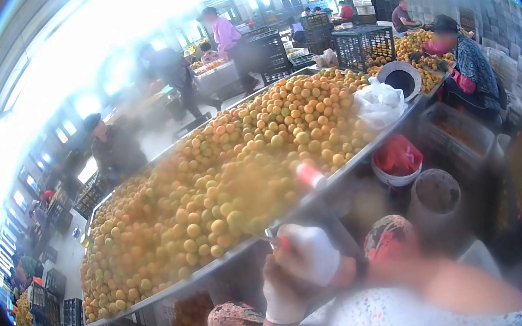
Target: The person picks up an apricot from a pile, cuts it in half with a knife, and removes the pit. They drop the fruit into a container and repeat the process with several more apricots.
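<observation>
Both my hands wear white gloves and are close together at the near edge of a long metal-rimmed table (179, 289) heaped with orange-yellow round fruit (217, 226). My right hand (310, 254) is closed on a small metal tool (271, 236) with a red part, its tip pointing toward the fruit. Just below and left of it, my left hand (282, 292) is closed, its fingers blurred against the right hand; what it holds, if anything, is hidden. A red and white object (311, 176) lies at the table's near rim.
A white plastic bag (380, 104) and a round container (399, 79) sit at the table's right end. Below stand a bucket with red plastic (397, 159) and a grey bucket (435, 194). A co-worker (469, 68) sits at the right; others stand beyond the table.
</observation>
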{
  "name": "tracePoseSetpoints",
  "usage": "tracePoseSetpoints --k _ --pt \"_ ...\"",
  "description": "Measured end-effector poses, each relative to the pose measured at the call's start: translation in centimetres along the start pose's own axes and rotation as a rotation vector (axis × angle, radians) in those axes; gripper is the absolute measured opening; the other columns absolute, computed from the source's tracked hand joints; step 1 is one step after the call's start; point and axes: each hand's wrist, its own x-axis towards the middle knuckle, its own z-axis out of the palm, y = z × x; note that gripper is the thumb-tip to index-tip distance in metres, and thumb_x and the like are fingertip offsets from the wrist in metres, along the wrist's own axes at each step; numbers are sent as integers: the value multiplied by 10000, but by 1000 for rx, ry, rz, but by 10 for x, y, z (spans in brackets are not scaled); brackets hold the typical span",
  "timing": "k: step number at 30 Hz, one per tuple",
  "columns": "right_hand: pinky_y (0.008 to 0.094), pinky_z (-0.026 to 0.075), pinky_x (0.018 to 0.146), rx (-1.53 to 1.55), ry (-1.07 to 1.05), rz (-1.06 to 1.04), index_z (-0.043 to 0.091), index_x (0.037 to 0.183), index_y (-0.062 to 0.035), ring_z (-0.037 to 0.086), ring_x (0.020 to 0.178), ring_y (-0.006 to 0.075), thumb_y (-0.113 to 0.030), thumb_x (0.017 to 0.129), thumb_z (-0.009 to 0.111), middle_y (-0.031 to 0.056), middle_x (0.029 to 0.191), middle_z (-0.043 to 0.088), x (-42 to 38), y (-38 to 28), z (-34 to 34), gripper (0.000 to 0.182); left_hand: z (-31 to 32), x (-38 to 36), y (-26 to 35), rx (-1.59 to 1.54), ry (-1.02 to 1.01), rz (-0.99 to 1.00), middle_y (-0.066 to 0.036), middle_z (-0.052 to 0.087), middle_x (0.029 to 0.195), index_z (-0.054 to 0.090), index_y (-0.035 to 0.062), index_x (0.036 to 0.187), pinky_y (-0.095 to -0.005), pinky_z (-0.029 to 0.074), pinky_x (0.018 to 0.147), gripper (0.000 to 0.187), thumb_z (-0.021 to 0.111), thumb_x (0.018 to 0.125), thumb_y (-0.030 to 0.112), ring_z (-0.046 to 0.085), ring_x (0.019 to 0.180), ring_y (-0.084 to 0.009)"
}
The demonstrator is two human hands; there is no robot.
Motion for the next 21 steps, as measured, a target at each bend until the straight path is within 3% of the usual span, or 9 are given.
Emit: tracePoseSetpoints --k 5,7,9,12,17,18,19,20,21 --pt "392 498 556 -56 -45 -125 620 857 -32 622 613 345 -86 791 689 159 694 612 -5 16 4 110 -12 -4 8 43 87 -214 -12 628 924 583 184 1128 -387 521 640 474 437 932 590 636 802 -226" --pt "412 519 645 -9 -106 -68 621 963 -62 643 766 360 -237 823 704 155 854 616 -9 22 5 239 -32 6 5 -26 3 -208 -20 620 888 585 169 1115 -375 503 612 487 422 940 593 623 755 -222" --pt "414 523 666 -107 -138 -102 621 1005 -66 643 797 361 -286 811 724 160 901 617 -7 6 0 311 -35 4 8 -95 -80 -203 -28 612 852 587 154 1102 -362 485 583 502 406 947 596 611 708 -217" --pt "418 531 701 -172 -238 -99 617 1077 -75 641 850 365 -368 783 756 170 984 614 -5 -1 -6 437 1 -18 27 45 52 -45 9 470 656 571 115 946 -303 313 458 482 379 979 556 428 497 -156" --pt "413 539 708 -194 -334 -89 615 1074 -42 643 824 390 -337 799 741 164 917 632 -8 -1 -10 422 -16 -27 25 22 -90 -58 25 372 571 534 120 841 -301 255 428 470 425 963 561 306 418 -115" --pt "376 542 685 -194 -287 -74 618 1064 -21 674 781 311 -243 825 728 156 864 647 -13 -2 -9 344 -18 -29 26 3 -96 -60 25 368 572 557 104 919 -300 265 428 464 434 960 549 311 422 -121" --pt "376 542 685 -182 -296 -88 618 1064 -21 674 781 311 -243 825 728 156 864 647 -15 -5 -9 344 -20 -33 29 -17 -97 -62 24 364 573 581 87 996 -300 276 427 472 442 957 537 317 426 -126" --pt "345 535 667 -27 -241 -55 619 1070 -16 661 755 243 -193 855 700 127 855 653 -16 -9 -11 289 -21 -36 33 -19 -91 -43 24 364 573 581 87 996 -300 276 427 472 442 957 537 317 426 -126" --pt "314 529 649 127 -187 -17 621 1075 -12 649 730 175 -143 886 673 97 847 659 -17 -11 -12 237 -20 -40 37 -47 -160 -22 -2 437 630 560 65 1122 -308 332 450 473 470 955 498 388 465 -148"
